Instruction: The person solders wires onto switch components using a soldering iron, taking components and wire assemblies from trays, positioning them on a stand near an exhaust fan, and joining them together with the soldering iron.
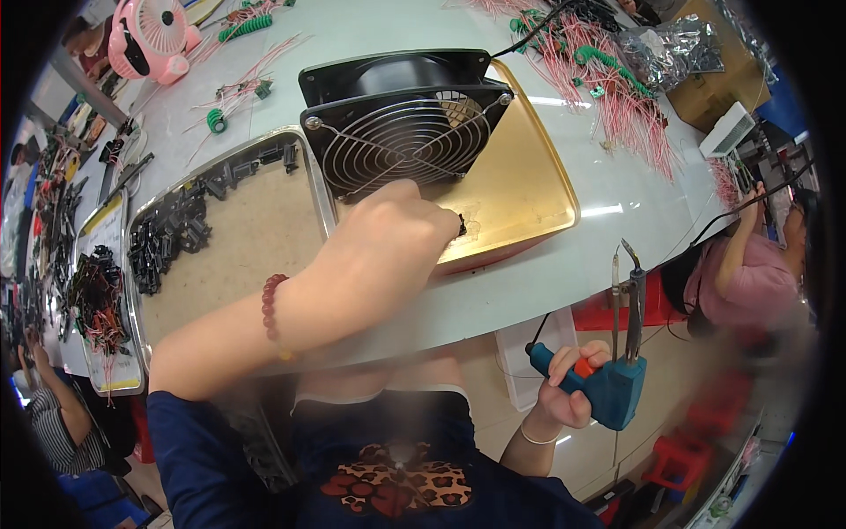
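My left hand [388, 242] is closed, its fingers curled down over a gold-coloured metal tray [538, 176]. A small black part [462, 226] shows at the fingertips; the rest of it is hidden by the hand. Right behind that hand, a black fan [397, 79] with a wire guard stands tilted on the tray. Below the table's front edge, my right hand [566, 388] grips a teal soldering gun [617, 392] by its handle. Its dark bent tip and a thin metal tube beside it point up. A dark cord hangs from the gun.
A steel tray [247, 238] with many black plastic parts [167, 234] lies left of the fan. Pink wire bundles [608, 106] spread at the back right, near a cardboard box [723, 88]. A pink fan [152, 40] stands back left. Other people sit at both sides.
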`<state>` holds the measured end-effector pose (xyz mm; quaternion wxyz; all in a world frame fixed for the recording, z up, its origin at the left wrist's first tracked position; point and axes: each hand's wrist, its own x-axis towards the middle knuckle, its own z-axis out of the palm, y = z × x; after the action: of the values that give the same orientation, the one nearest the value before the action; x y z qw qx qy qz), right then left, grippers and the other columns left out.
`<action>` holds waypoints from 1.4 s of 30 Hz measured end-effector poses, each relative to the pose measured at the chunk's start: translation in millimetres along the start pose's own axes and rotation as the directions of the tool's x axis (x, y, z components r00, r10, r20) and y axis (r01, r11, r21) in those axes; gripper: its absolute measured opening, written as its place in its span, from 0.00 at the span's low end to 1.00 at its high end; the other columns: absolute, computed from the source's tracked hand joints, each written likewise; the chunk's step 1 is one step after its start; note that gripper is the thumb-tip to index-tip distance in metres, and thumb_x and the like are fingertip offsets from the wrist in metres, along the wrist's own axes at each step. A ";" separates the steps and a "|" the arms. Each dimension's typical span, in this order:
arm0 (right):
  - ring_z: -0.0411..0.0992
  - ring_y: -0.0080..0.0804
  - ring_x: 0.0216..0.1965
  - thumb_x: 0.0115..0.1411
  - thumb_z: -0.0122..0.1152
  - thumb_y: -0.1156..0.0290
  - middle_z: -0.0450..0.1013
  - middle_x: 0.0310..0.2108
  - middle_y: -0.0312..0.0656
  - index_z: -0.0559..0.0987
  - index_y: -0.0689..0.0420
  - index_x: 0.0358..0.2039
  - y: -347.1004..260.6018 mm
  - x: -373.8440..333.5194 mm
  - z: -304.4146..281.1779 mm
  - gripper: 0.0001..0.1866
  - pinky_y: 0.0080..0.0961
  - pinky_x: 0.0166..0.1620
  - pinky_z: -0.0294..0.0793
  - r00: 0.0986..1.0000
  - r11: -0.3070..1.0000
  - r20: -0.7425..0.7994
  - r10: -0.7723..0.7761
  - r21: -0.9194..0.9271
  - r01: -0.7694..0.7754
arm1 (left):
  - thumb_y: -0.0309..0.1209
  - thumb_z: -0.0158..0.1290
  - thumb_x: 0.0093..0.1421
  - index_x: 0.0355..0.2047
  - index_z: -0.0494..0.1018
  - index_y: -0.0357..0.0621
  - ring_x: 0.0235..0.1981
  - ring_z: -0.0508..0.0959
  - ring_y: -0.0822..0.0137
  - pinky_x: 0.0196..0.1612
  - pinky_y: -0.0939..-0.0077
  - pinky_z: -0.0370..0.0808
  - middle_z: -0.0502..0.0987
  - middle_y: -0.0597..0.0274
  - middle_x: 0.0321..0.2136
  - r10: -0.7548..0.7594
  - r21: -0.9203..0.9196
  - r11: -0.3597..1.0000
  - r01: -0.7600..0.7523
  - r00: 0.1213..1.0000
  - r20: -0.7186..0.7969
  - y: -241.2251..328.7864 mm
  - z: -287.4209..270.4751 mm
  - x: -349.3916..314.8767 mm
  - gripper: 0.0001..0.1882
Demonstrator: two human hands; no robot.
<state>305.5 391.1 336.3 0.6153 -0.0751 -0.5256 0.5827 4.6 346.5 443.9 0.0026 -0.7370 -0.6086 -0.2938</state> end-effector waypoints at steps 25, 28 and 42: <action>0.65 0.26 0.24 0.53 0.62 0.68 0.61 0.44 0.47 0.64 0.64 0.45 -4.5 6.2 20.1 0.23 0.22 0.28 0.61 0.997 0.992 -0.071 0.037 -0.114 -0.045 | 0.31 0.58 0.55 0.36 0.77 0.42 0.22 0.74 0.63 0.28 0.71 0.71 0.78 0.56 0.25 -0.414 0.193 0.835 0.516 0.819 -0.397 -204.5 -114.3 -90.5 0.10; 0.65 0.26 0.24 0.52 0.62 0.68 0.62 0.43 0.47 0.64 0.64 0.45 -2.9 8.7 23.3 0.23 0.23 0.28 0.61 0.993 0.994 -0.115 0.032 -0.097 -0.044 | 0.36 0.64 0.49 0.32 0.73 0.39 0.26 0.75 0.62 0.32 0.67 0.72 0.74 0.56 0.24 -0.407 0.403 0.768 0.498 0.865 -0.294 -248.3 -108.4 -106.0 0.16; 0.69 0.29 0.24 0.50 0.61 0.69 0.61 0.44 0.50 0.65 0.64 0.44 -6.4 0.2 22.4 0.23 0.22 0.27 0.64 0.994 0.991 -0.112 0.012 -0.133 -0.027 | 0.30 0.60 0.53 0.29 0.70 0.37 0.26 0.77 0.53 0.31 0.63 0.73 0.77 0.51 0.25 -0.329 0.418 0.789 0.451 0.884 -0.332 -251.4 -96.7 -90.0 0.11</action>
<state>293.1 377.6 350.7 0.6314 -0.1537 -0.5279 0.5469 -270.7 296.1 395.7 0.1997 -0.5283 -0.7971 -0.2139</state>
